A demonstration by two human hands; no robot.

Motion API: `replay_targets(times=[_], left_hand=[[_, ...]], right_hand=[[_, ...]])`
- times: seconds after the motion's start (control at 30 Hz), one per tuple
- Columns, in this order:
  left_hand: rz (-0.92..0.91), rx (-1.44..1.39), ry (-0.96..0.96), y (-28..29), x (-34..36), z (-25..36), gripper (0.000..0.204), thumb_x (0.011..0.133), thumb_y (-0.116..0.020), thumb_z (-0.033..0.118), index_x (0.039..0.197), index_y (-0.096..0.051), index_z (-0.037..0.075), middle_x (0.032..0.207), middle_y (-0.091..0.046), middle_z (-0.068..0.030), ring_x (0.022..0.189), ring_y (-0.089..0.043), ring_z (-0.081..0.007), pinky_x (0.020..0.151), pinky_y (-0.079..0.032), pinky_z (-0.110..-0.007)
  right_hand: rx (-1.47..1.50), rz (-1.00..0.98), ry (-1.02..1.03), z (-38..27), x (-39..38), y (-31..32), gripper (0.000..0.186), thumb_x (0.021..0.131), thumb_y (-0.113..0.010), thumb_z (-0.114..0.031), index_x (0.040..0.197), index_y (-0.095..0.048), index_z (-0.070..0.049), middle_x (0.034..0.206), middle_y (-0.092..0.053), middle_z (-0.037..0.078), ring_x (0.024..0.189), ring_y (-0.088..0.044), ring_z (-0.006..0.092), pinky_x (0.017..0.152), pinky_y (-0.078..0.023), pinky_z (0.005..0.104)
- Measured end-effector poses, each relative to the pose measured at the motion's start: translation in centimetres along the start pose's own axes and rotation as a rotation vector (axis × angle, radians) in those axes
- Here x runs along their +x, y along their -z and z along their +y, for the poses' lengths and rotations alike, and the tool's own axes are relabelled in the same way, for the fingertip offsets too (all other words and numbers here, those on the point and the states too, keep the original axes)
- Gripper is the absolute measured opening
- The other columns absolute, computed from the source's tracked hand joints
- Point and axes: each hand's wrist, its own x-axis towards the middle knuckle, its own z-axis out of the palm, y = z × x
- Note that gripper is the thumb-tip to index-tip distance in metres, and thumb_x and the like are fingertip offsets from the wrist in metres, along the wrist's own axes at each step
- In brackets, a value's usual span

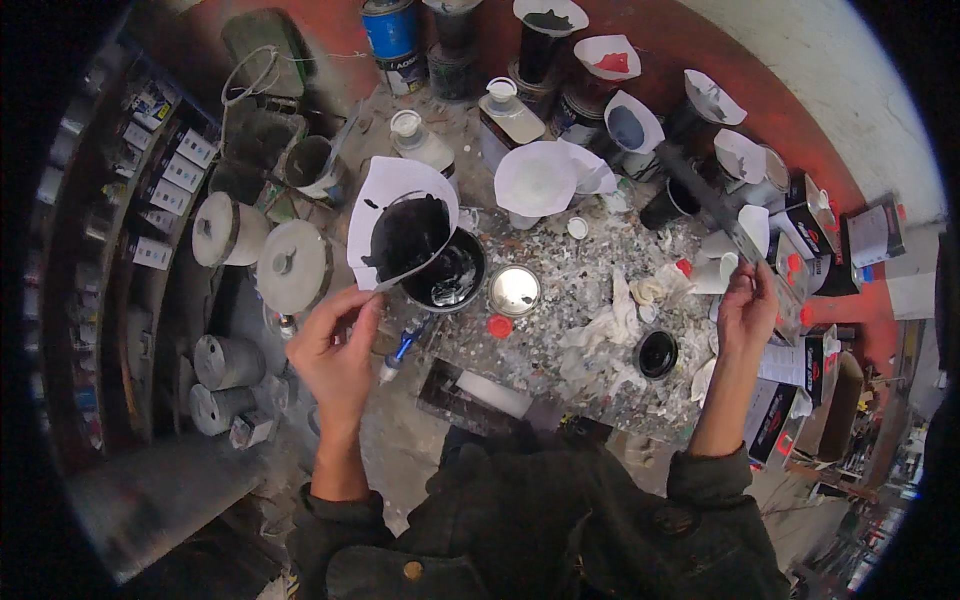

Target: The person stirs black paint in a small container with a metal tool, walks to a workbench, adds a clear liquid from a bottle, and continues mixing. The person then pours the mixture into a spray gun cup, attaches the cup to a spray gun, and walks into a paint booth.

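Note:
My left hand [340, 345] pinches the near edge of a white paper paint strainer [388, 185]. Wet black paint coats the strainer's inside, and it sits tilted over a dark cup [455, 275] with glossy black liquid in it. Whether strainer and cup touch, I cannot tell. On the right, my right hand [746, 308] is closed round the lower end of a long, flat, dark mixing stick [718, 208], which points up and away to the left. An open tin [515, 290] with a bright, shiny inside stands right of the dark cup, near a red cap [500, 326].
Paper-lined cups [634, 122] line the bench's far right side. A white paper cone [536, 178] and a white-capped bottle [420, 140] stand behind. Crumpled rags [605, 335] and a small black cup [656, 354] lie nearer. Metal cans [785, 405] crowd the right; lidded buckets [292, 262] the left.

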Motion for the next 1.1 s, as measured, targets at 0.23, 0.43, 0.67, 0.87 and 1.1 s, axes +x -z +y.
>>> replay_targets(times=[0.23,0.43,0.67,0.87,1.1], left_hand=[[-0.008,-0.068,0.084,1.1,0.3,0.3,0.013,0.084,-0.076,-0.004,0.097,-0.073,-0.003,0.093,-0.073,-0.0062,0.074,-0.061,-0.0065,0.065,-0.047,-0.020],[-0.016,-0.104,0.062,1.5,0.8,0.7,0.014,0.084,-0.076,-0.005,0.097,-0.073,-0.003,0.094,-0.073,-0.0080,0.078,-0.063,-0.0086,0.069,-0.050,-0.021],[-0.037,-0.089,0.085,2.0,1.0,0.8,0.015,0.082,-0.077,-0.004,0.095,-0.073,-0.003,0.095,-0.074,-0.0110,0.081,-0.067,-0.0123,0.074,-0.053,-0.024],[-0.033,-0.098,0.050,2.2,1.1,0.8,0.016,0.080,-0.078,-0.006,0.095,-0.073,-0.004,0.096,-0.074,-0.0120,0.083,-0.068,-0.0136,0.077,-0.054,-0.025],[-0.030,-0.060,0.009,2.4,1.2,0.9,0.017,0.080,-0.078,-0.007,0.095,-0.073,-0.005,0.097,-0.074,-0.0127,0.084,-0.068,-0.0135,0.077,-0.053,-0.025]], right_hand=[[-0.811,-0.498,0.069,9.0,-5.4,-15.5,0.019,0.095,-0.066,-0.014,0.099,-0.066,0.005,0.081,-0.071,0.015,0.065,-0.070,0.0215,0.057,-0.055,0.0301],[-1.289,-1.145,0.101,15.1,-5.4,-20.7,0.015,0.096,-0.068,-0.013,0.095,-0.069,0.002,0.084,-0.068,0.006,0.068,-0.065,0.0139,0.060,-0.052,0.0281],[-1.272,-1.252,0.021,17.1,-5.9,-19.5,0.016,0.093,-0.071,-0.015,0.097,-0.072,0.000,0.072,-0.064,0.005,0.062,-0.059,0.0117,0.054,-0.044,0.0284],[-1.236,-1.236,0.055,16.0,-5.9,-21.2,0.012,0.094,-0.068,-0.006,0.103,-0.068,0.002,0.090,-0.064,0.006,0.070,-0.061,0.0100,0.057,-0.046,0.0238],[-1.343,-1.257,0.232,18.1,-3.6,-19.7,0.018,0.091,-0.073,-0.019,0.096,-0.074,-0.002,0.071,-0.066,0.007,0.055,-0.052,0.0127,0.051,-0.040,0.0272]])
